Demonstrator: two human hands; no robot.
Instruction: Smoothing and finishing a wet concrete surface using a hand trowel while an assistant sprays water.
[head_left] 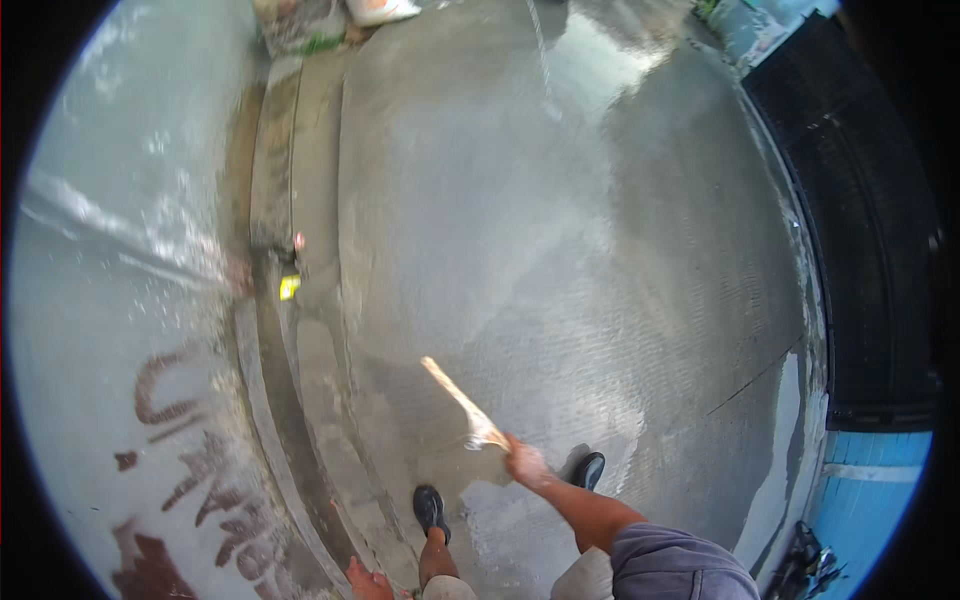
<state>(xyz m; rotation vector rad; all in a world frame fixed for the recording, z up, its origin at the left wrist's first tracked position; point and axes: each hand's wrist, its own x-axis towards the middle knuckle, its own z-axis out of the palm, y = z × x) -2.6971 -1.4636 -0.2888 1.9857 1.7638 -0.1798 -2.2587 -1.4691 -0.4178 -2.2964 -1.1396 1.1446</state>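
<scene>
My right hand (526, 464) is closed around one end of a pale wooden stick (452, 389), which points away and to the left over the wet floor. A whitish, shiny clump (478, 430) shows on the stick close to my fingers; its kind is too blurred to tell. At the lower edge, left of my legs, my left hand (370, 582) hangs partly cut off. Its visible fingers look loosely apart, with nothing plain between them. Under the stick lies the wet grey concrete floor (480, 250), with fine ridges across its surface.
Along the left runs a narrow gutter (285, 400) beside a pale, stained wall (120, 250). A yellow scrap (289, 287) lies by the gutter. To the right stand a dark slatted gate (850, 220) and a blue panel (870, 500). A white sack (382, 10) sits at the far end.
</scene>
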